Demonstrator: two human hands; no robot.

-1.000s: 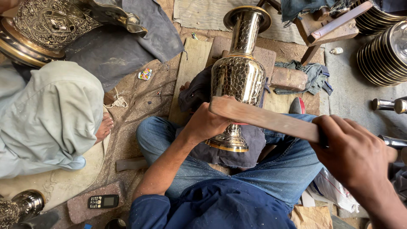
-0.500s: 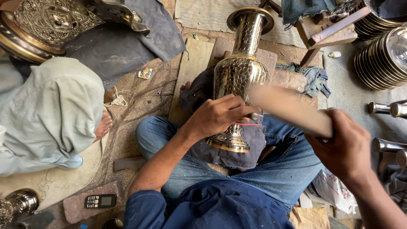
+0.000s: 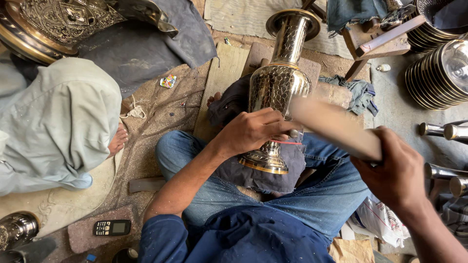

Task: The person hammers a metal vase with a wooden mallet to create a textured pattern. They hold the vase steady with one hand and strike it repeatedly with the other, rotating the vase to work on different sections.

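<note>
Vase: a tall polished brass vase (image 3: pixel 279 87) with a hammered scale pattern, flared mouth and stepped foot, lies tilted across the seated person's lap, foot near, mouth far.
Support: its foot rests on a dark grey cloth (image 3: pixel 265 173) spread over the blue jeans.
Left hand (image 3: pixel 253 130): curled over the narrow stem above the foot, fingers pinching a small metal tool against the wall; what kind of tool cannot be told.
Right hand (image 3: pixel 396 170): fist closed round the near end of a pale wooden mallet (image 3: pixel 336 127), blurred, its far end by the left hand.
Handling: likely heavy for its size and stiff; thin-walled, so it may dent; the polish looks slippery.
Hold: the waist above the foot, or the neck, seems the best grip, with the cloth stopping any roll.
Surface: a dusty floor covered in worn sacking and a flat board (image 3: pixel 222 83), sprinkled with metal filings.
Left: another person in pale clothes sits close by, one bare foot showing; a small black mobile phone (image 3: pixel 111 227) lies near.
Right: stacked shiny metal plates (image 3: pixel 436 73) and metal tubes (image 3: pixel 441 130).
Far left: a large ornate embossed brass piece (image 3: pixel 58 22).
</note>
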